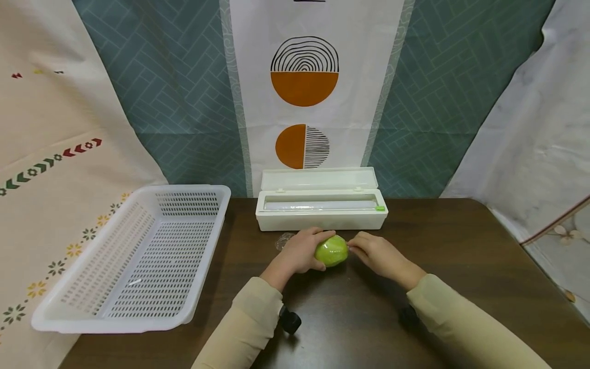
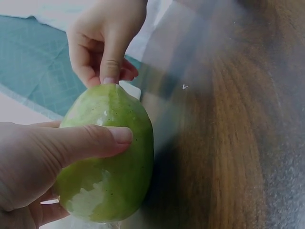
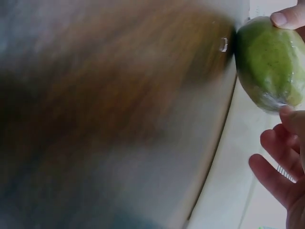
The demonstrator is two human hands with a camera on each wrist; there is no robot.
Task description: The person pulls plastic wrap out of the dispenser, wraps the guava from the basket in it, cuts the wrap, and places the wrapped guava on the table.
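Observation:
A smooth green fruit (image 1: 332, 251), mango-like in shape, is wrapped in shiny clear cling film (image 3: 273, 101) that gathers at one end. My left hand (image 1: 300, 252) grips it from the left, thumb laid across its side in the left wrist view. At the fruit's tip, the thumb and fingertips of my right hand (image 1: 379, 254) pinch the gathered film. The other right fingers are loosely bent in the right wrist view. Just behind both hands stands a white cling film box (image 1: 322, 221), lid raised, with a film roll (image 1: 318, 205) inside.
A large white slotted basket (image 1: 203, 279) stands at the left of the dark wooden table (image 1: 350, 328), a small white piece (image 1: 134, 282) inside it. Crumpled clear plastic (image 1: 283, 240) lies beside my left hand. Patterned cloths (image 1: 193, 92) hang around the table.

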